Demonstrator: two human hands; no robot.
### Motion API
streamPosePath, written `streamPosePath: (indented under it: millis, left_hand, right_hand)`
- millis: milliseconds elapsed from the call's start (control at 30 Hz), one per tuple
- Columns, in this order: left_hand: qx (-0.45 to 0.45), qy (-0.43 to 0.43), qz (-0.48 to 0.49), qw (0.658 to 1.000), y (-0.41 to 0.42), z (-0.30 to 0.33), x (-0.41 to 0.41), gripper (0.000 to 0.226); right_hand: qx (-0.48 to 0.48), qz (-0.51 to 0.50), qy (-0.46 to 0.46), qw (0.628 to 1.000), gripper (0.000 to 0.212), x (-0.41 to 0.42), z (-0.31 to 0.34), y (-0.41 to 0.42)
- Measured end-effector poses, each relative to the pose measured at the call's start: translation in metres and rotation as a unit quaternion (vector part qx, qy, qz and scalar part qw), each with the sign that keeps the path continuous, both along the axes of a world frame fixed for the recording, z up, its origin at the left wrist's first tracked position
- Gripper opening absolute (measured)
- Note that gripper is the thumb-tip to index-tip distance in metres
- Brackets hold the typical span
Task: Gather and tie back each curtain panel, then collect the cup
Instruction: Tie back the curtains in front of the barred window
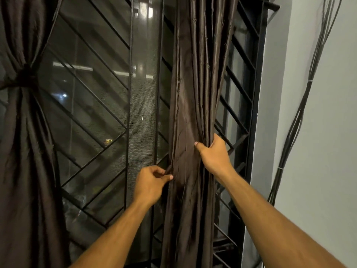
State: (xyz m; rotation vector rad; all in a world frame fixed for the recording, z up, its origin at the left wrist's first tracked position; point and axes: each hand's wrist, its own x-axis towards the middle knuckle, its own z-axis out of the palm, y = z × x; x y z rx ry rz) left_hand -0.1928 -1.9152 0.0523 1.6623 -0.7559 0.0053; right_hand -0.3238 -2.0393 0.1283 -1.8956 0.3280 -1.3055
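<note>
Two dark brown satin curtain panels hang before a barred window. The left panel [25, 132] is cinched at mid-height by a dark tie [26, 77]. The right panel [195, 84] hangs loose in long folds. My left hand [149, 183] pinches the right panel's left edge between thumb and fingers. Higher up, my right hand [213, 153] grips the panel's right side, thumb across the front and fingers behind the folds. No cup is in view.
A black metal window grille [92, 105] with diagonal bars and a mesh screen [143, 113] stands behind the curtains. A white wall [328, 171] lies to the right, with a bundle of dark cables [295, 120] running up it.
</note>
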Motion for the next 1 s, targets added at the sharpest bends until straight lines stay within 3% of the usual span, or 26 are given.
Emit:
streamPosePath:
  millis: [167, 467, 633, 833, 967, 1000]
  left_hand:
    - [-0.027, 0.033, 0.021, 0.999, -0.003, 0.0, 0.003, 0.024]
    - [-0.023, 0.056, -0.039, 0.997, -0.007, 0.002, 0.005, 0.024]
    - [0.003, 0.016, 0.007, 1.0, -0.009, 0.009, 0.006, 0.037]
    - [-0.008, 0.005, 0.016, 1.0, -0.011, 0.004, 0.002, 0.029]
    - [-0.047, -0.027, -0.032, 0.998, -0.012, -0.003, -0.01, 0.014]
    - [-0.055, -0.037, -0.051, 0.997, -0.011, -0.005, -0.015, 0.022]
  right_hand:
    - [-0.003, -0.006, 0.021, 1.0, 0.035, 0.004, -0.014, 0.002]
    - [-0.021, -0.075, 0.066, 0.995, 0.047, 0.007, -0.042, 0.0]
    - [-0.024, -0.083, 0.059, 0.995, 0.049, 0.007, -0.051, 0.0]
    - [0.038, 0.039, 0.07, 0.996, 0.044, 0.003, -0.063, 0.005]
    - [0.011, -0.004, 0.078, 0.997, 0.033, 0.007, -0.075, 0.014]
    - [-0.001, -0.022, 0.082, 0.996, 0.033, 0.008, -0.077, 0.017]
